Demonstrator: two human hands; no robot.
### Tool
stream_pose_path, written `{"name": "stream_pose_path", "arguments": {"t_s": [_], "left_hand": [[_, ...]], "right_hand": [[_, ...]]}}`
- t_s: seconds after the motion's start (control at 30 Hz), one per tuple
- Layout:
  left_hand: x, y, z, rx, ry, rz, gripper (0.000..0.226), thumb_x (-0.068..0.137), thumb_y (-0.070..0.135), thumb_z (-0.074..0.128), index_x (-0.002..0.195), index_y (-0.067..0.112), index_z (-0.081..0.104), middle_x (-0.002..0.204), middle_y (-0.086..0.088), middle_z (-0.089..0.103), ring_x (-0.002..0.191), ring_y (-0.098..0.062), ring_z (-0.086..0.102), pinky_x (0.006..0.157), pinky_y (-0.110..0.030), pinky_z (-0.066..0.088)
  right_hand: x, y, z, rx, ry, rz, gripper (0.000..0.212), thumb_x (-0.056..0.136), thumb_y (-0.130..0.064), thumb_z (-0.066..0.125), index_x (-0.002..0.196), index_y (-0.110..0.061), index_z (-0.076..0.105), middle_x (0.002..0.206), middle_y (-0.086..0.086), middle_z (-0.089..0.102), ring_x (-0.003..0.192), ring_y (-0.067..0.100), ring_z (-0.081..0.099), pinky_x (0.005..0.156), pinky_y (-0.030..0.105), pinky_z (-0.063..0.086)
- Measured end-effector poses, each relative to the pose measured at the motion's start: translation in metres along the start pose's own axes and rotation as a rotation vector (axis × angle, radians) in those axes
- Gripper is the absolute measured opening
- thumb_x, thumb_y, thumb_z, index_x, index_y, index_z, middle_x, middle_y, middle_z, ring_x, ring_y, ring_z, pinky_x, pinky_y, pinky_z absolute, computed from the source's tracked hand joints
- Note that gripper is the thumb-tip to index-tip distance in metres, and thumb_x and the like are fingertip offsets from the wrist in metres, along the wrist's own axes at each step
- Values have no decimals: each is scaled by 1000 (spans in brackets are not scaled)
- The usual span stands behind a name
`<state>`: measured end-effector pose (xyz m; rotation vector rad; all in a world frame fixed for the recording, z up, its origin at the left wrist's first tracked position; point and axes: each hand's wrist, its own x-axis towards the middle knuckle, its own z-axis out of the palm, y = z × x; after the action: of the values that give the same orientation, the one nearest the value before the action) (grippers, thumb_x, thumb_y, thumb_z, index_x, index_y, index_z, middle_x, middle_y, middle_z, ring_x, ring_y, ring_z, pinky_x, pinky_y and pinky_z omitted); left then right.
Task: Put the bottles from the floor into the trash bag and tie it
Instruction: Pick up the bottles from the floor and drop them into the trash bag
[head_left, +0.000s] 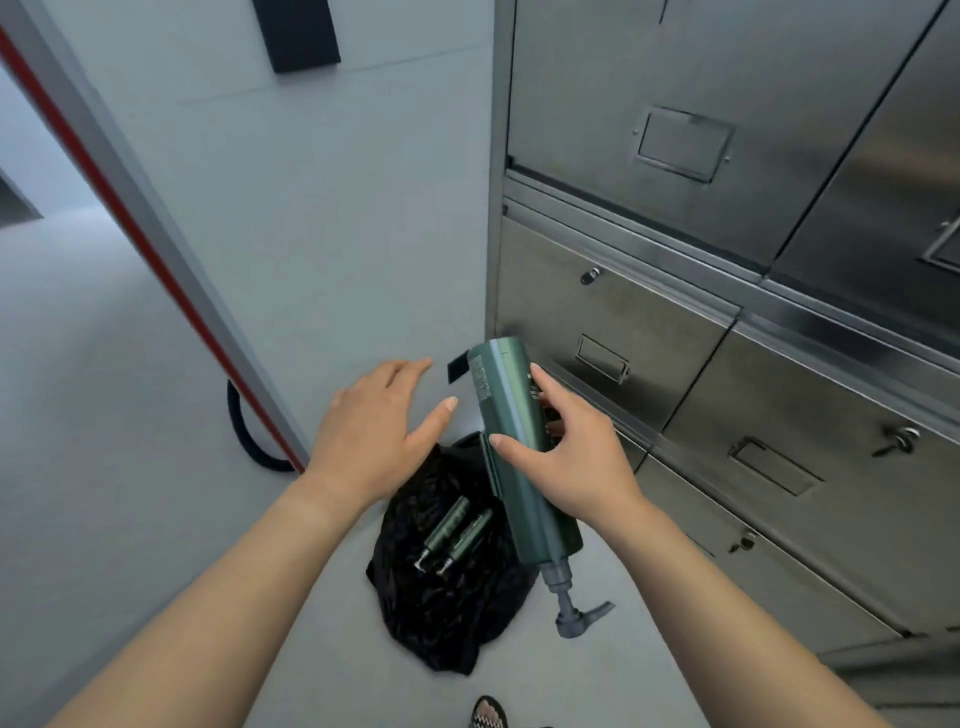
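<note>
Fingers (548, 392) of my right hand (571, 462): curled round a green pump bottle (504, 395), pump end down, centre of frame, above the black trash bag (426, 613). Left hand (374, 421): fingers straight, spread, holding nothing. Bag contents: two smaller green bottles (447, 525). Step, by my judgement: loading. Next move: lower the bottle into the bag mouth; tying not yet begun.
</note>
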<state>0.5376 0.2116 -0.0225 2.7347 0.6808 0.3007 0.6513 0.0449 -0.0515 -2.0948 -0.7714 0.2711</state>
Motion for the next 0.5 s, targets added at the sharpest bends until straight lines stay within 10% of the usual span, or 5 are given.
{"name": "stream_pose_path", "arguments": {"t_s": [0.5], "left_hand": [[149, -31, 12, -41, -103, 187, 58, 90, 55, 36, 139, 24, 37, 139, 1, 46, 126, -20, 45, 102, -42, 38]], "right_hand": [[107, 17, 11, -1, 191, 188, 86, 64, -55, 71, 139, -43, 32, 133, -11, 52, 119, 8, 50, 97, 29, 43]]}}
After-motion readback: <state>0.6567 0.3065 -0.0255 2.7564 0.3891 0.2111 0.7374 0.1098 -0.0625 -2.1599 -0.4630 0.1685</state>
